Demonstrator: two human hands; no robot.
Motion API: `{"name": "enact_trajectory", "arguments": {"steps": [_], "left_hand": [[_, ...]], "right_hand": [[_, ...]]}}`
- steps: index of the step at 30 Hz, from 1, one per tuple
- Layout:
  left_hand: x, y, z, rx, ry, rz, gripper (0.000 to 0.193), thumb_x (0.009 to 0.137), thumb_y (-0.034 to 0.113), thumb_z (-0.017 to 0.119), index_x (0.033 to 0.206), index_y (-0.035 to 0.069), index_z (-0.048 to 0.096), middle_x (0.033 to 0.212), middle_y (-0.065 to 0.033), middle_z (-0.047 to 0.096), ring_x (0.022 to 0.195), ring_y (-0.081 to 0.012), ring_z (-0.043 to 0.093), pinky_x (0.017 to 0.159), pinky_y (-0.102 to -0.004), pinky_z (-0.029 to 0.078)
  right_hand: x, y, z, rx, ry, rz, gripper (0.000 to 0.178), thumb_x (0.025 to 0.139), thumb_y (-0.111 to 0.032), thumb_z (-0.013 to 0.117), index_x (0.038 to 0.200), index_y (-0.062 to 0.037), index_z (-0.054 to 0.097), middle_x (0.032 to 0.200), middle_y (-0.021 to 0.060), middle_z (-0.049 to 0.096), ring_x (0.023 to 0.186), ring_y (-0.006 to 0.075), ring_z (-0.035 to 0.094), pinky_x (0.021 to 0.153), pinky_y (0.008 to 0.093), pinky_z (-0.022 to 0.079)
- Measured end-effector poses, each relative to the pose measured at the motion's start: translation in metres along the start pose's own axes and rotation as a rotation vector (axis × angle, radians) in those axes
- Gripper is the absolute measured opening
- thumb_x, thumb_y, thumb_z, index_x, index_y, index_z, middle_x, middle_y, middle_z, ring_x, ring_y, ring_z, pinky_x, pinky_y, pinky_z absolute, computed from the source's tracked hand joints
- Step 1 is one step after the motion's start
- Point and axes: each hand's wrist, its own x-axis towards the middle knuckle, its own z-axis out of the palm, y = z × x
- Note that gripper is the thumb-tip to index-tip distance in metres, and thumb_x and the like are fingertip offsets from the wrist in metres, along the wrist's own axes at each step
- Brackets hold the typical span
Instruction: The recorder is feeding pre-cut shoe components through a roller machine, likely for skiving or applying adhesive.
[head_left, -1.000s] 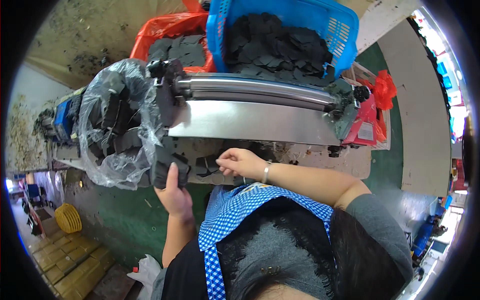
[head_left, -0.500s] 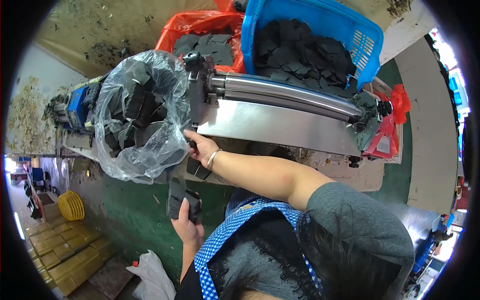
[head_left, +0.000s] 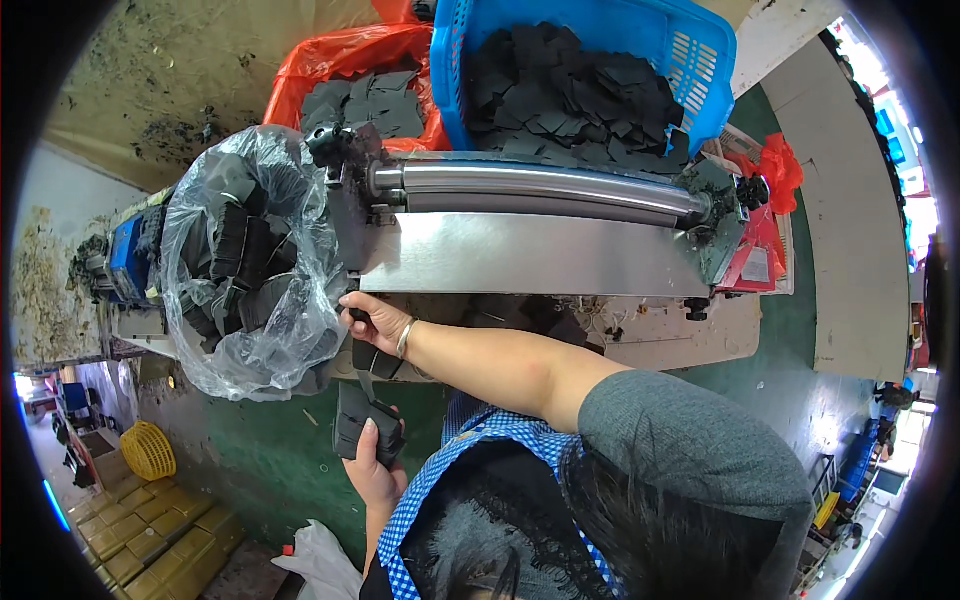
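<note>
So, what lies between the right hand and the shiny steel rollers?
In the head view, the left end of the flat steel plate lies between the right hand and the shiny steel rollers; nothing rests on it.

Right hand: has moved left [head_left: 378, 325] since a second ago, from before the metal plate [head_left: 540, 250] to beside the clear plastic bag [head_left: 265, 365]; a dark piece [head_left: 359, 315] now shows at its fingers.
Right forearm: now stretches further left [head_left: 480, 355], the grey sleeve [head_left: 690, 440] drawn in across the body.
Left hand: sits lower [head_left: 375, 472], its stack of dark pieces [head_left: 358, 428] now below the bag rather than overlapping its edge.
Head view: swings back, the bag further left than half a second ago.
</note>
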Motion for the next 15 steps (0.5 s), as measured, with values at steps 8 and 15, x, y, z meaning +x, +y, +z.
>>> {"name": "enact_trajectory", "arguments": {"steps": [8,15], "left_hand": [[0.008,-0.003,0.015,0.000,-0.044,0.021,0.030,0.085,0.005,0.056,0.112,-0.004,0.050,0.094,-0.0141,0.061,0.083,-0.0236,0.062,0.072,-0.0351,0.054],[0.030,-0.009,0.049,0.063,-0.195,0.138,0.025,0.083,0.003,0.059,0.107,-0.003,0.055,0.095,-0.0087,0.061,0.084,-0.0174,0.060,0.074,-0.0291,0.049]], "right_hand": [[-0.021,-0.011,0.010,-0.254,0.171,0.083,0.033,0.079,-0.040,0.068,0.086,-0.0086,0.061,0.072,0.0014,0.060,0.055,0.0065,0.052,0.049,0.0186,0.042],[-0.168,-0.059,0.041,-1.063,0.164,-0.257,0.038,0.089,-0.035,0.058,0.097,0.0015,0.059,0.082,0.0083,0.063,0.067,0.0125,0.059,0.058,0.0233,0.048]]}}
